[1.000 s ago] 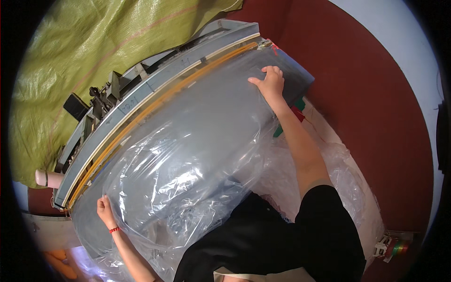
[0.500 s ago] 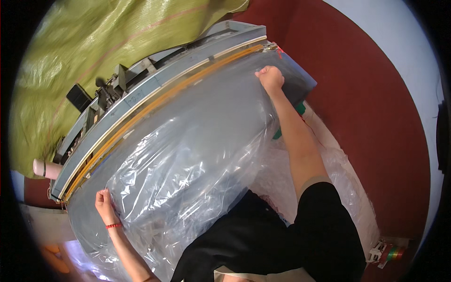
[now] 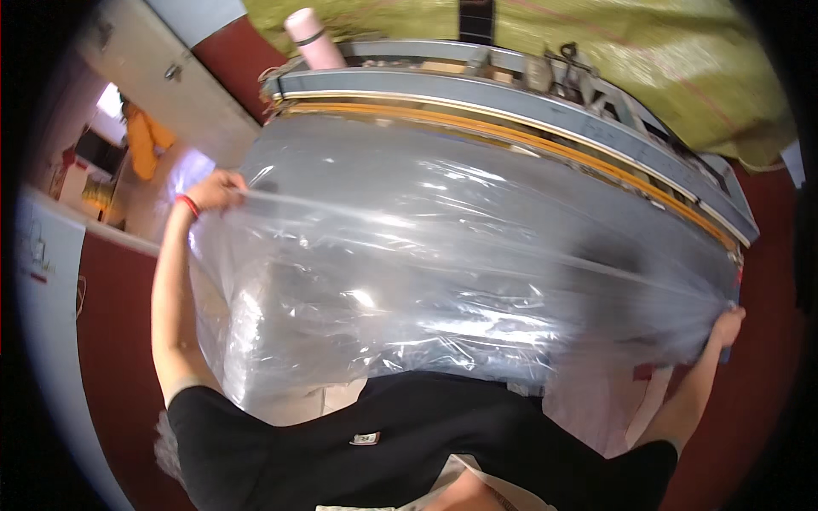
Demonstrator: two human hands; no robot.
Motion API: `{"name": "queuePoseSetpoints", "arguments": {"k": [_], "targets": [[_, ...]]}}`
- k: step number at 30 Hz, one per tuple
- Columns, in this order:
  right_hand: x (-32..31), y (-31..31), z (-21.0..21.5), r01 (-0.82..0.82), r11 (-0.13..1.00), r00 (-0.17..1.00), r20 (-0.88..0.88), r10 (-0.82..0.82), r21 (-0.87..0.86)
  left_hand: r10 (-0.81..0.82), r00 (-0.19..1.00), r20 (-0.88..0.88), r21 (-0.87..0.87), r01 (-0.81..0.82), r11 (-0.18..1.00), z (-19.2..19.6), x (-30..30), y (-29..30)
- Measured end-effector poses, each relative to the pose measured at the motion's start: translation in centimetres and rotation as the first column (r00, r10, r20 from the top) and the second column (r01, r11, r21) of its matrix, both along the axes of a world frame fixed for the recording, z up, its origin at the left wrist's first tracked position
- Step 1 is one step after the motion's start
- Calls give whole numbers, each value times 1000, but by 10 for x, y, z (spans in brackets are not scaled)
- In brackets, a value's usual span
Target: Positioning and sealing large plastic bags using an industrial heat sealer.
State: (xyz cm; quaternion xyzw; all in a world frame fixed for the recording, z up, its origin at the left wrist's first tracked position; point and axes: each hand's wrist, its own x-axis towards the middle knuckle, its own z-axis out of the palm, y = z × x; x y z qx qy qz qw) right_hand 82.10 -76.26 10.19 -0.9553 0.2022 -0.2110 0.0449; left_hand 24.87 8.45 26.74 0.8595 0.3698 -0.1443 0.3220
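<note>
Clear plastic is pinched tight in both hands. The left hand (image 3: 213, 189), with a red band at the wrist, is closed on one edge of the big plastic sheet (image 3: 443, 281). The right hand (image 3: 726, 328) is closed on the far edge, low by the corner of the machine. The arms are spread wide apart, so the sheet is pulled flat between them.

The sheet lies over the grey table (image 3: 477, 162) of a long machine. Past the sheet runs an orange strip (image 3: 528, 140), and behind it a grey bar (image 3: 511, 100) with metal parts on top. A pink bottle (image 3: 313, 38) stands at the left end. A green cover (image 3: 648, 51) hangs behind it all.

The plastic is thin and shiny, so it could slip out of the fingers if the grip gets loose. I think one hand pulling harder than the other could make the sheet go crooked or wrinkle up. It could also tear if it catches on the table corner near the right hand. The sheet hangs down in front of the black shirt (image 3: 409, 443), and that loose part could bunch up.
</note>
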Motion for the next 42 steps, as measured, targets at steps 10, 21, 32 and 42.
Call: {"name": "queuePoseSetpoints", "arguments": {"k": [10, 21, 32, 42], "targets": [[13, -25, -9, 14, 1000, 999, 45, -13, -22, -677, 569, 466, 884, -271, 381, -8, 62, -57], [10, -15, -1, 32, 998, 999, 7, -32, 52, -234, 924, 301, 868, -164, 470, -120, 62, -42], [43, -86, -39, -316, 884, 928, 308, 211, 346, -309, 903, 299, 750, -22, 661, -128, 59, -67], [-15, -120, 32, -528, 408, 835, 543, 90, 745, -180, 856, 485, 752, -303, 586, -129, 104, -33]]}}
